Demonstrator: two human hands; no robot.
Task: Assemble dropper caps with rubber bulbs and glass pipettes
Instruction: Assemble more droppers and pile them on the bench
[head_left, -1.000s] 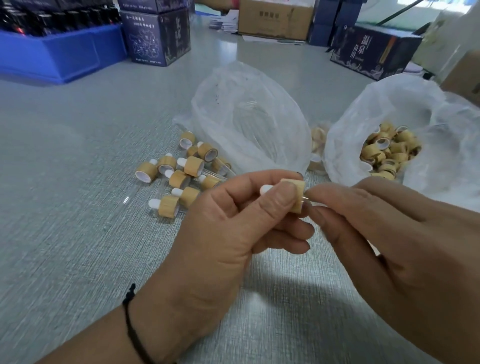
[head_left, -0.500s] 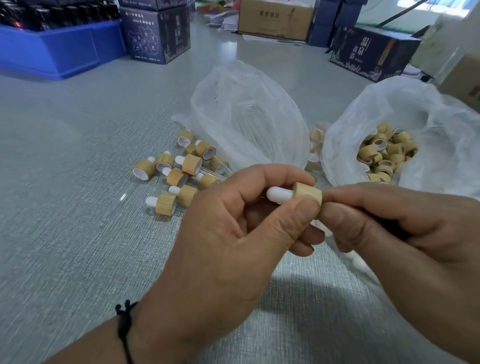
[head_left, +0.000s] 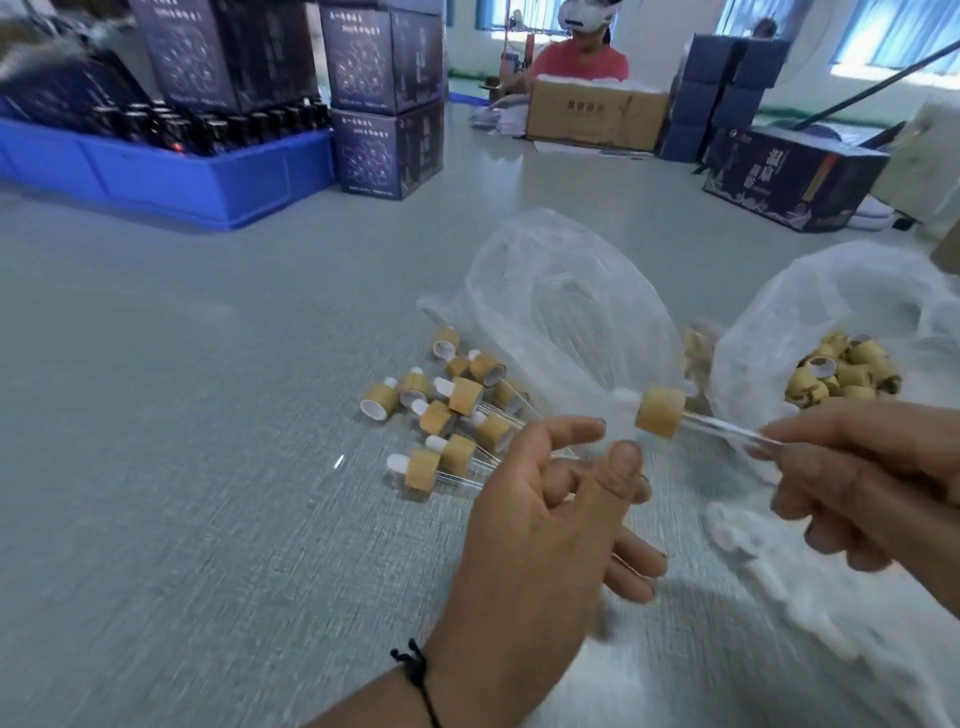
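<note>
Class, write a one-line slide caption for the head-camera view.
Right hand holds an assembled dropper by its glass pipette; open left hand below.

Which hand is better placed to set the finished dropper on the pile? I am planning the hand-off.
Right hand: it already pinches the clear glass pipette of the bamboo-capped dropper. The left hand is open and holds nothing, though nearer the pile of finished bamboo droppers.

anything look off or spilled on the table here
Nothing stands out. The finished droppers lie in a loose pile on the table, and the right hand holds an assembled dropper by its pipette.
</note>
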